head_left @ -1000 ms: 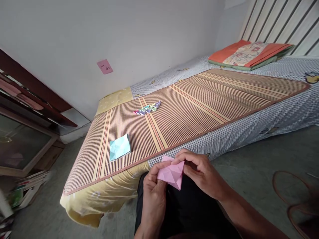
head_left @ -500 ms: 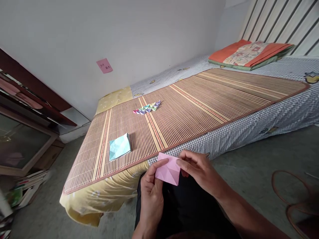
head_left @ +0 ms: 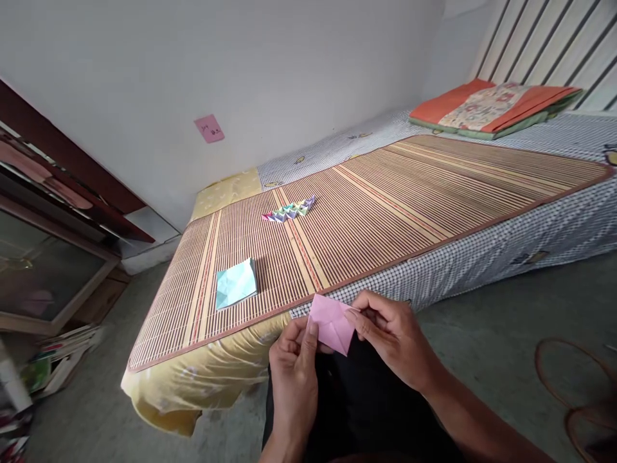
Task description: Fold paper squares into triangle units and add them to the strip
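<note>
A creased square of pink paper (head_left: 331, 321) is held between both hands over my lap, just off the bed's front edge. My left hand (head_left: 295, 360) pinches its left side, thumb on top and fingers partly hidden beneath. On the upper right corner, the thumb and fingers of my right hand (head_left: 388, 331) are closed. A light blue stack of folded paper (head_left: 236, 284) lies on the striped mat (head_left: 270, 257) to the left. Farther back on the mat rests a multicoloured zigzag strip of folded paper (head_left: 289, 210).
A folded orange and floral cloth (head_left: 496, 106) lies at the bed's far right. A pink note (head_left: 209, 128) is stuck to the wall. At left stand a glass-fronted cabinet (head_left: 48, 270) and stacked papers (head_left: 58, 360). A brown looped cord (head_left: 569, 373) is on the right.
My left thumb has moved from the middle of the pink paper down to its left edge. The paper is slightly turned. The whole view has shifted a little.
</note>
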Demonstrator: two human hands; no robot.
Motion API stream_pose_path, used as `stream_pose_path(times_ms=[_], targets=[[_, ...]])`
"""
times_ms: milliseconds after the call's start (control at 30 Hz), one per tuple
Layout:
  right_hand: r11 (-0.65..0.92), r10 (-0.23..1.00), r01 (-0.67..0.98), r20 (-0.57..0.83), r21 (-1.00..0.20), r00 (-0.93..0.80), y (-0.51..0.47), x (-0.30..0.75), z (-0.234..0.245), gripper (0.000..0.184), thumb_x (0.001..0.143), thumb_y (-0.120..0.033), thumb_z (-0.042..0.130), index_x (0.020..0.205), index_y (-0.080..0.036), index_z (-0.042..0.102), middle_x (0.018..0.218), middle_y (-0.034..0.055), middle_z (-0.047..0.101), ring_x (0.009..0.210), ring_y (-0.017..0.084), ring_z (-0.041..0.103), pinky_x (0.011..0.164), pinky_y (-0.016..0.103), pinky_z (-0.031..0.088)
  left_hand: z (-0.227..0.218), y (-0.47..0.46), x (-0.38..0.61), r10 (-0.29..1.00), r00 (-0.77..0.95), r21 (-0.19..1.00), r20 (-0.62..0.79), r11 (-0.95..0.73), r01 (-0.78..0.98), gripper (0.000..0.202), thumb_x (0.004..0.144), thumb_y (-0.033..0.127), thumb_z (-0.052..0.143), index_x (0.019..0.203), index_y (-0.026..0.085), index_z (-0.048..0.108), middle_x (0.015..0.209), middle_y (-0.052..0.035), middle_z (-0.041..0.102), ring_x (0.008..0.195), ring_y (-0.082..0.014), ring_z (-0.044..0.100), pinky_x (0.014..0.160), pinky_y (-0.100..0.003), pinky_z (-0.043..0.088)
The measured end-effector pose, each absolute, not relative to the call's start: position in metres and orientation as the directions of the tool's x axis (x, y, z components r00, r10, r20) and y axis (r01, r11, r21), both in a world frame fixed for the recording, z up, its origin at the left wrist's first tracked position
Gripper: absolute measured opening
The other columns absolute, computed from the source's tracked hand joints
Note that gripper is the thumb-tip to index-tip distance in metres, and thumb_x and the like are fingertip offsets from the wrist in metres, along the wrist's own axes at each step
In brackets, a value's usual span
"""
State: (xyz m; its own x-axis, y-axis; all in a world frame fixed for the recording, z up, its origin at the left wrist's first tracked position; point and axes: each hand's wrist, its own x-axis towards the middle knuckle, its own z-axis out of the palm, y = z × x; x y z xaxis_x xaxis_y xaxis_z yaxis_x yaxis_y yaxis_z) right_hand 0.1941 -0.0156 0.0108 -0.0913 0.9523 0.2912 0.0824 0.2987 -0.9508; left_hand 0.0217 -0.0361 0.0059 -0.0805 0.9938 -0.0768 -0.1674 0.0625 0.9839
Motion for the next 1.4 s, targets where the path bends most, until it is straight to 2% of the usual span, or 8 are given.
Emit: stream_pose_path(times_ms=[167, 333, 433, 767, 933, 1133, 1300, 1400], targets=[[0.241, 0.964, 0.034, 0.235, -0.97, -0.128, -0.015, 0.194, 0.011, 0.021, 0.095, -0.032, 0.066, 0.079, -0.02, 0.061, 0.067, -0.0038, 0.051, 0.058, 0.012, 0.045, 0.052, 0.024, 0.037, 0.01, -0.037, 0.023, 0.999, -0.024, 0.98, -0.044, 0.039, -0.193, 0.029, 0.097, 0.04, 0.065, 0.087, 0.014, 0.072, 0.072, -0.0028, 0.068, 0.065, -0.0125, 0.056, 0.061, -0.022, 0.044], [0.226, 0.965, 0.085, 0.211, -0.97, -0.159, -0.015, 0.192, 0.014, 0.024, 0.093, -0.031, 0.065, 0.074, -0.021, 0.056, 0.062, -0.0052, 0.045, 0.054, 0.011, 0.041, 0.049, 0.024, 0.033, 0.022, -0.031, 0.026, 0.999, -0.021, 0.994, -0.03, 0.028, -0.101, 0.022, 0.087, 0.036, 0.078, 0.096, 0.016, 0.075, 0.082, -0.0034, 0.071, 0.075, -0.0158, 0.063, 0.071, -0.024, 0.05], [0.241, 0.964, 0.127, 0.222, -0.962, -0.146, -0.014, 0.191, 0.015, 0.023, 0.092, -0.029, 0.065, 0.072, -0.021, 0.055, 0.061, -0.0054, 0.044, 0.054, 0.011, 0.039, 0.049, 0.025, 0.032, 0.021, -0.028, 0.026, 0.997, -0.064, 0.998, -0.047, 0.043, -0.056, 0.024, 0.083, 0.037, 0.081, 0.081, 0.014, 0.073, 0.068, -0.0003, 0.064, 0.062, -0.0118, 0.056, 0.059, -0.021, 0.045], [0.06, 0.93, -0.029, 0.067, -0.998, -0.362, -0.014, 0.194, 0.007, 0.025, 0.092, -0.039, 0.07, 0.08, -0.018, 0.065, 0.069, -0.0017, 0.055, 0.062, 0.014, 0.051, 0.057, 0.026, 0.041, 0.023, -0.018, 0.033, 0.983, -0.016, 0.862, -0.183, 0.152, -0.483, 0.018, 0.076, 0.028, 0.086, 0.081, 0.014, 0.075, 0.072, -0.0029, 0.073, 0.068, -0.0163, 0.069, 0.067, -0.026, 0.054], [0.099, 0.947, 0.062, 0.075, -0.993, -0.314, -0.015, 0.192, 0.007, 0.028, 0.093, -0.039, 0.068, 0.075, -0.018, 0.063, 0.065, -0.003, 0.05, 0.059, 0.013, 0.045, 0.054, 0.026, 0.037, 0.025, -0.017, 0.037, 0.976, -0.003, 0.864, -0.216, 0.19, -0.467, 0.027, 0.07, 0.029, 0.09, 0.088, 0.012, 0.078, 0.078, -0.0065, 0.077, 0.076, -0.0212, 0.073, 0.072, -0.03, 0.056], [0.175, 0.956, 0.11, 0.142, -0.978, -0.258, -0.018, 0.189, 0.005, 0.033, 0.093, -0.029, 0.068, 0.066, -0.02, 0.05, 0.061, -0.0049, 0.047, 0.057, 0.011, 0.042, 0.054, 0.026, 0.034, 0.023, -0.016, 0.038, 0.964, -0.009, 0.82, -0.266, 0.221, -0.528, 0.029, 0.064, 0.031, 0.093, 0.082, 0.012, 0.078, 0.076, -0.0075, 0.078, 0.079, -0.0252, 0.075, 0.072, -0.032, 0.058], [0.152, 0.92, 0.152, 0.084, -0.977, -0.382, -0.02, 0.198, 0.001, 0.018, 0.089, -0.023, 0.07, 0.075, -0.02, 0.061, 0.067, -0.0039, 0.058, 0.061, 0.012, 0.051, 0.058, 0.024, 0.04, 0.022, -0.009, 0.033, 0.93, -0.145, 0.802, -0.337, 0.204, -0.561, 0.031, 0.051, 0.02, 0.095, 0.071, 0.012, 0.073, 0.07, -0.0061, 0.076, 0.076, -0.0257, 0.076, 0.07, -0.031, 0.059], [0.138, 0.905, 0.158, 0.06, -0.978, -0.421, -0.018, 0.204, 0.003, 0.017, 0.096, -0.027, 0.064, 0.08, -0.02, 0.064, 0.071, -0.0021, 0.062, 0.064, 0.013, 0.056, 0.06, 0.025, 0.043, 0.023, -0.007, 0.032, 0.926, -0.168, 0.806, -0.339, 0.194, -0.559, 0.031, 0.05, 0.019, 0.095, 0.07, 0.013, 0.072, 0.067, -0.0048, 0.075, 0.074, -0.0245, 0.076, 0.069, -0.03, 0.059]])
